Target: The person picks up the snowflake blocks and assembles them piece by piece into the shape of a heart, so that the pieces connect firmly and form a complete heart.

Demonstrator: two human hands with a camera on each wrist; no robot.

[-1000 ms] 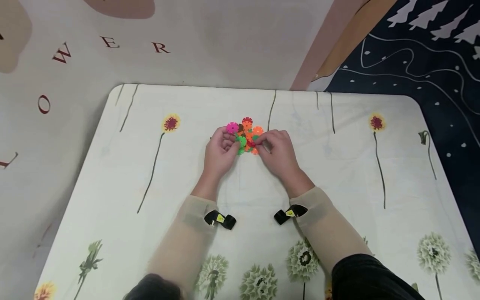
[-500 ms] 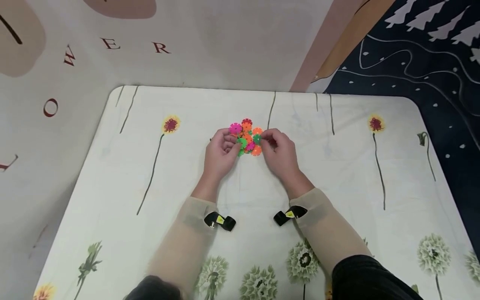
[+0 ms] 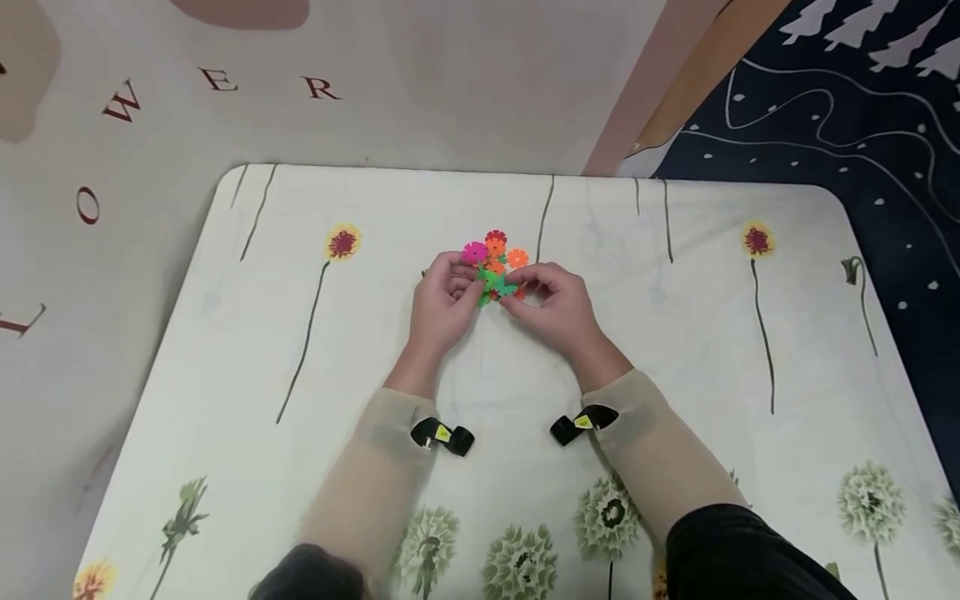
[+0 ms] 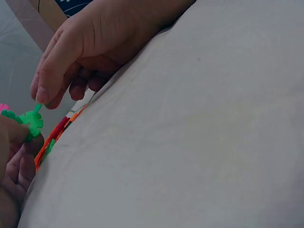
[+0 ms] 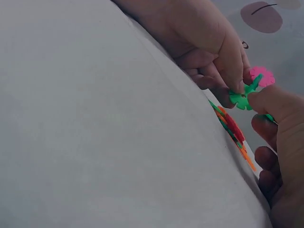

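My left hand (image 3: 442, 296) pinches a bright green notched plastic disc (image 5: 241, 98) between thumb and finger. A pink disc (image 5: 262, 77) appears right behind it, joined with another green piece in between as far as I can see. Thumb and index finger of my right hand (image 3: 555, 308) pinch a darker green disc (image 3: 506, 288), held up against the left hand's piece; whether their slots interlock I cannot tell. Beneath both hands lies a loose heap of orange, red and green discs (image 3: 496, 247), partly hidden by the fingers.
The table (image 3: 375, 317) wears a white cloth with printed flowers. A pale wall (image 3: 450, 100) stands along its back edge, and a dark patterned surface (image 3: 810, 150) lies to the right. Small black cameras (image 3: 450, 439) are strapped to the wrists.
My right hand took the darker green disc from the heap's right side and moved it left to the left hand's green disc. The left hand has stayed nearly still.
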